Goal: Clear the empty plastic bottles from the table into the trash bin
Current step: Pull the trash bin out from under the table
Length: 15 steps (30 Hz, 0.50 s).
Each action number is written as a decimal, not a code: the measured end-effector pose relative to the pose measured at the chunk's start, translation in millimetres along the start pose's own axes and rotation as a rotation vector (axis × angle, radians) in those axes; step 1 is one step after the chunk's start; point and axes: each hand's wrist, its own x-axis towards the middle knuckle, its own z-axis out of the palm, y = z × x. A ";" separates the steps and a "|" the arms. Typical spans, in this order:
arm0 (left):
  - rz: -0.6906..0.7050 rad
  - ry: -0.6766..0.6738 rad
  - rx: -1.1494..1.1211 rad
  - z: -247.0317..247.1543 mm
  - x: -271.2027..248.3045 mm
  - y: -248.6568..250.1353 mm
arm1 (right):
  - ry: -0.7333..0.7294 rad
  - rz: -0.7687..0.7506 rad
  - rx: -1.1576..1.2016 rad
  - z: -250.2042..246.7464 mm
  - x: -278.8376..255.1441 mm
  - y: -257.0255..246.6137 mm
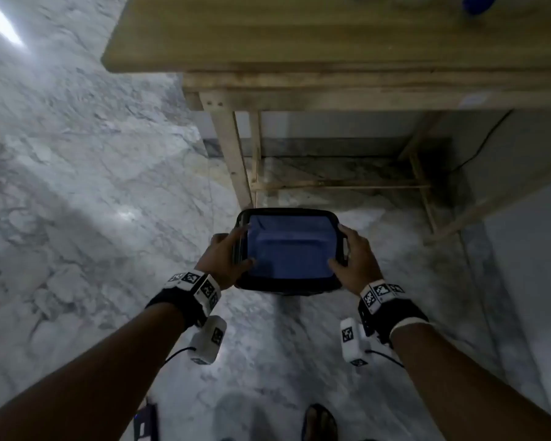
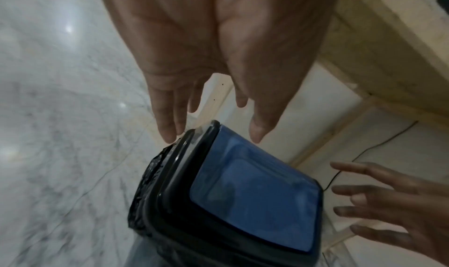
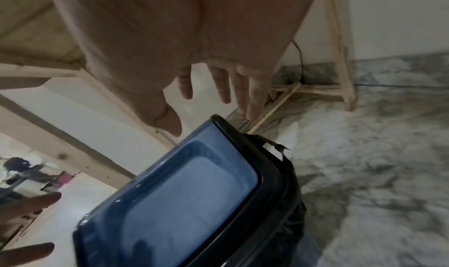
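Here the trash bin (image 1: 287, 283) stands on the marble floor (image 1: 77, 186) just in front of the wooden table (image 1: 299, 33), its blue lid (image 1: 290, 249) shut, and the person reaches down with one hand at each short side. The left hand (image 1: 228, 259) and right hand (image 1: 355, 256) look spread and relaxed, fingers straight at the rim, equally near; whether they actually touch it I cannot tell. Of the bottles only something blue (image 1: 477, 3) shows, at the table's far right, well apart from both hands.

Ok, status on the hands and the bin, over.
Both hands open: left hand and right hand at the sides of the trash bin. Blue lid closed. Bin on floor beside table.
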 end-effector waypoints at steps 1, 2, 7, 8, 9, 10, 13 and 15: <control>0.028 0.002 0.042 6.7 9.3 -5.0 | 0.001 -0.048 0.000 8.3 8.6 9.2; 0.049 0.003 0.098 12.7 16.3 -10.2 | -0.021 -0.065 -0.032 14.8 14.9 17.2; 0.197 0.036 0.225 38.5 48.2 -38.8 | -0.025 -0.117 -0.105 44.4 41.4 42.2; 0.228 0.067 0.259 41.4 53.4 -43.9 | -0.006 -0.125 -0.145 46.9 43.5 44.2; 0.262 0.106 0.274 43.0 55.9 -46.3 | 0.014 -0.134 -0.173 48.9 44.7 46.9; 0.288 0.137 0.290 43.6 57.1 -47.1 | 0.027 -0.134 -0.195 49.6 44.7 47.8; 0.380 0.197 0.271 42.7 53.2 -47.7 | 0.060 -0.164 -0.212 48.9 42.4 50.3; 0.434 0.244 0.261 39.2 44.5 -51.2 | 0.111 -0.221 -0.208 47.6 36.3 46.7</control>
